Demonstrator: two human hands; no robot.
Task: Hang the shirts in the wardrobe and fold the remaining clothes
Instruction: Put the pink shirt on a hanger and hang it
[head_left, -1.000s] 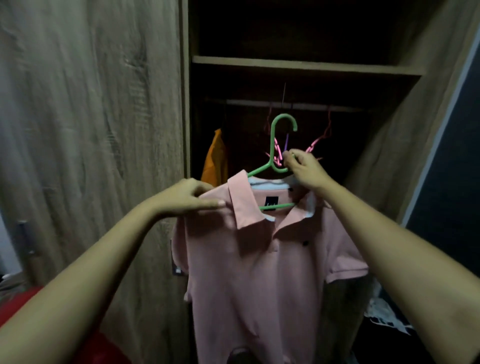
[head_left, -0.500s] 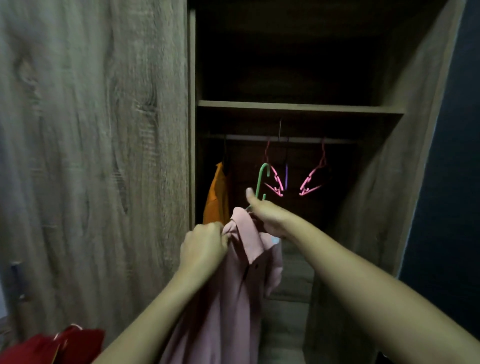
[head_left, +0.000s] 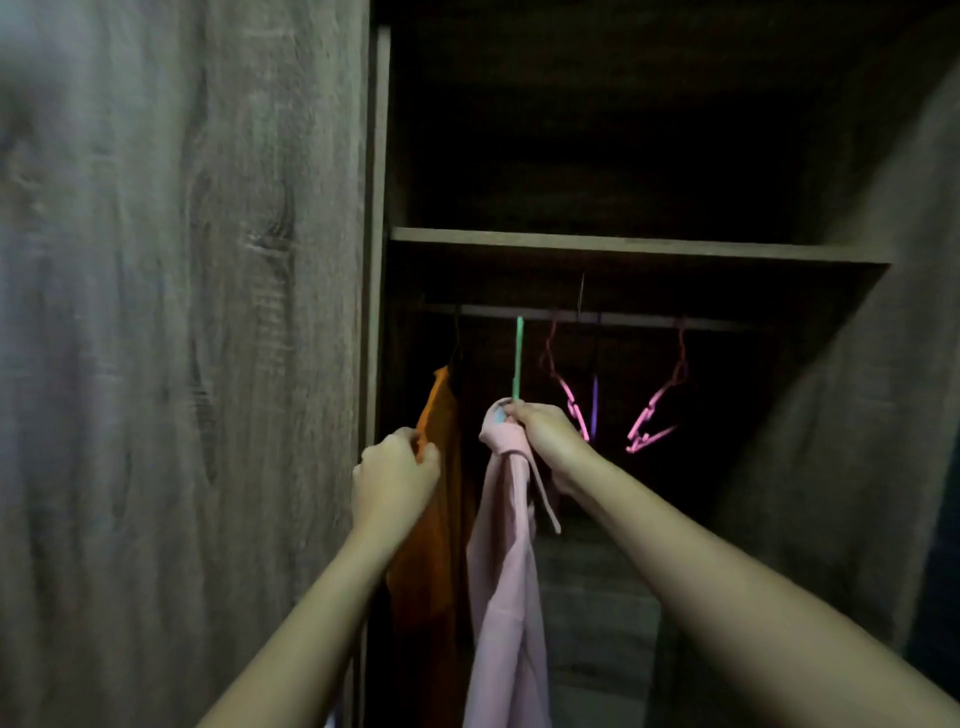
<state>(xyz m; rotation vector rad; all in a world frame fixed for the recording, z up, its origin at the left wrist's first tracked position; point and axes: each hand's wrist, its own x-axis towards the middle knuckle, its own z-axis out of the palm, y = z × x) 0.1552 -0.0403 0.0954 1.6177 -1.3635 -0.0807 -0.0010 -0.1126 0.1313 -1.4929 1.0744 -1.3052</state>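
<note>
A pink polo shirt hangs edge-on from a green hanger, whose hook reaches up to the wardrobe rail. My right hand grips the shirt's collar and the hanger's neck just below the hook. An orange shirt hangs at the left end of the rail. My left hand holds the orange shirt's shoulder edge, fingers curled on the cloth.
Two pink clip hangers and a purple hanger hang on the rail to the right. A wooden shelf runs above the rail. The wardrobe door stands at the left, a side wall at the right.
The pink shirt has turned edge-on and moved up into the wardrobe, the green hook now at the rail. My left hand left the pink shirt and took the orange shirt.
</note>
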